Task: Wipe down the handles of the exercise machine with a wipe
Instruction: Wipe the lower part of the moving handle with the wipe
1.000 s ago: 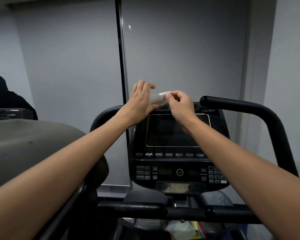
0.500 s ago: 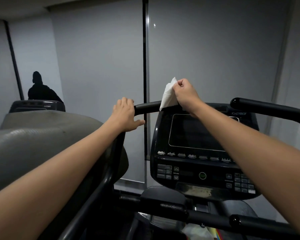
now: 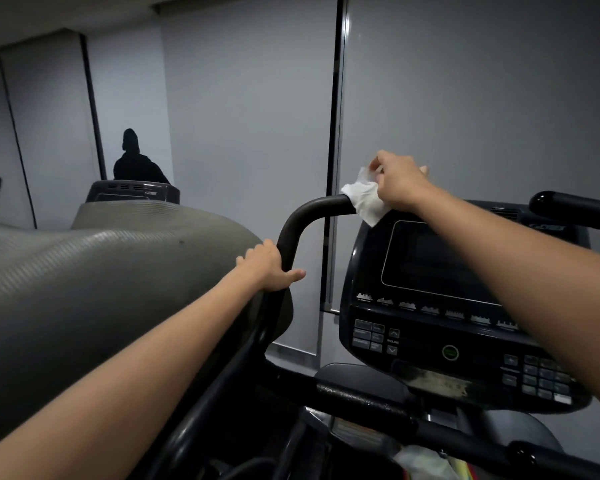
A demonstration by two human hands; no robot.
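The machine's left handle (image 3: 309, 211) is a black curved bar that rises from the lower left and bends right toward the console. My left hand (image 3: 269, 266) grips it just below the bend. My right hand (image 3: 399, 180) pinches a white wipe (image 3: 366, 199), which drapes over the inner end of that bar beside the console's top left corner. The right handle (image 3: 568, 207) juts in from the right edge, untouched.
The black console (image 3: 430, 317) with a dark screen and buttons fills the lower right. A crossbar (image 3: 378, 405) runs beneath it. A grey ribbed cover (image 3: 101, 271) bulks on the left, with another machine (image 3: 132, 192) and a dark figure (image 3: 134, 161) behind.
My left hand slid down the left handle to below its bend. My right hand carried the wipe left and lowered it onto the handle's inner end. The view turned left.
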